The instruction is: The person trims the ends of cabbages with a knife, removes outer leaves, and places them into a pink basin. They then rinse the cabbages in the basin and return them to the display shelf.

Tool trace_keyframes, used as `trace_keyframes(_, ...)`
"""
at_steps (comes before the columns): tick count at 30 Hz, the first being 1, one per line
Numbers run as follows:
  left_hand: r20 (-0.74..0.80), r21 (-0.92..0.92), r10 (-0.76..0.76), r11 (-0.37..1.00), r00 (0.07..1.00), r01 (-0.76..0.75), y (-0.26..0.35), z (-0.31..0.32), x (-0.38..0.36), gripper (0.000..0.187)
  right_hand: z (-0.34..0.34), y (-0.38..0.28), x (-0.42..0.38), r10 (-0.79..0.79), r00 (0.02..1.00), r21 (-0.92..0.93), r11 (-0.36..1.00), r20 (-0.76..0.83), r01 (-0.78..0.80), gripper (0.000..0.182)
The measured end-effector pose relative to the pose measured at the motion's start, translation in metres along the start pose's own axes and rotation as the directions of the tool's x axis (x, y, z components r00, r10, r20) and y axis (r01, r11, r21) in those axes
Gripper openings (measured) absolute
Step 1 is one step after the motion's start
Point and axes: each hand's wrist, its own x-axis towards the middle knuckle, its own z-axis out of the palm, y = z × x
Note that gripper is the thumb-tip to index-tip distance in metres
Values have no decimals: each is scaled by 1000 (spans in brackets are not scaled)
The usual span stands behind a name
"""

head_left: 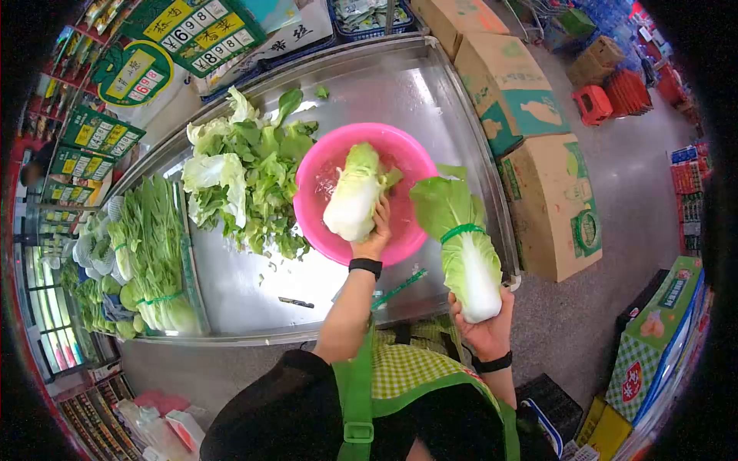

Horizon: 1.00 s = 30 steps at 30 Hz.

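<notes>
My left hand (374, 234) is closed around the base of a pale napa cabbage (352, 203), which is inside a pink basin (309, 227) holding water. Out to the right, my right hand (484, 323) grips the white base of a second napa cabbage (470, 265), its leafy top pointing away from me. A green tie (461, 232) circles that cabbage below its dark outer leaves. On the metal counter (365, 84) in front of the basin lie a loose green tie (400, 290) and a small knife-like object (296, 303).
A heap of loose leaves (246, 169) lies left of the basin. Bundled greens (150, 253) fill the counter's left end, beside price signs (196, 34). Cardboard boxes (550, 207) line the right edge. A red plastic crate (592, 104) stands on the floor beyond.
</notes>
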Motion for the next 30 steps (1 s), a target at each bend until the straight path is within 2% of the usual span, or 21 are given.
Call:
trace_keyframes(1,56,-161,18,987,998,-9,-2,-1,1,60,2,2,1,-2,1000,-4,1000,-6,2,61)
trace_keyframes(2,110,-127,138,984,984,-124,-8,2,2,64,4,3,1,11,999,-9,1000,-30,-11,61)
trace_keyframes(3,108,-137,139,983,984,-124,-5,3,2,64,5,3,1,24,998,-14,1000,-54,-25,61)
trace_keyframes(5,56,-276,161,951,985,-139,4,9,-2,70,4,5,3,24,998,-14,1000,-61,-25,60)
trace_keyframes(6,54,-281,160,950,986,-139,8,11,-3,70,3,6,3,26,998,-9,1000,-59,-27,60)
trace_keyframes(9,58,-465,134,881,989,-92,18,12,-6,66,6,7,5,9,999,-36,999,-53,-11,60)
trace_keyframes(11,40,-474,115,877,993,-83,18,16,-10,68,10,7,5,10,999,-41,999,-41,-12,59)
trace_keyframes(13,-7,-199,147,969,989,-145,4,32,-18,68,17,7,5,21,999,-45,999,-32,-22,59)
trace_keyframes(14,-74,-144,136,979,988,-146,-4,40,-25,63,20,7,5,15,999,-47,999,-30,-17,58)
trace_keyframes(15,-72,-144,148,977,986,-157,-1,43,-28,63,22,8,6,11,1000,-48,999,-27,-13,58)
trace_keyframes(17,-147,232,104,970,984,-68,0,53,-34,59,19,7,8,31,999,-92,995,-33,-34,57)
trace_keyframes(18,-169,295,31,955,985,21,-2,61,-38,55,20,7,9,10,999,-120,993,-39,-14,56)
trace_keyframes(19,-169,296,36,955,985,16,-5,68,-42,55,21,6,10,-15,999,-146,989,-41,9,56)
trace_keyframes(20,-157,534,124,845,980,-21,-12,78,-47,55,22,5,12,-12,999,-144,990,-43,6,56)
trace_keyframes(21,-151,613,127,790,980,-8,-20,84,-50,56,23,4,15,-2,1000,-176,984,-2,1,55)
trace_keyframes(23,-140,752,134,659,981,18,-35,98,-56,57,23,2,21,18,996,-241,970,82,2,54)
trace_keyframes(25,-216,864,147,489,965,119,-33,104,-62,60,12,1,34,-12,996,-316,948,88,40,56)
trace_keyframes(26,-195,891,152,440,969,110,-20,100,-71,58,4,0,47,-92,971,-623,753,220,212,53)
trace_keyframes(27,-194,891,150,440,969,110,-17,101,-72,58,12,-1,56,-63,966,-591,780,251,205,51)
trace_keyframes(29,-147,985,241,126,959,119,-15,101,-75,57,28,0,77,-35,959,-559,806,282,193,51)
trace_keyframes(30,-65,997,331,-5,941,71,-32,110,-74,58,31,0,93,-4,953,-608,770,302,195,55)
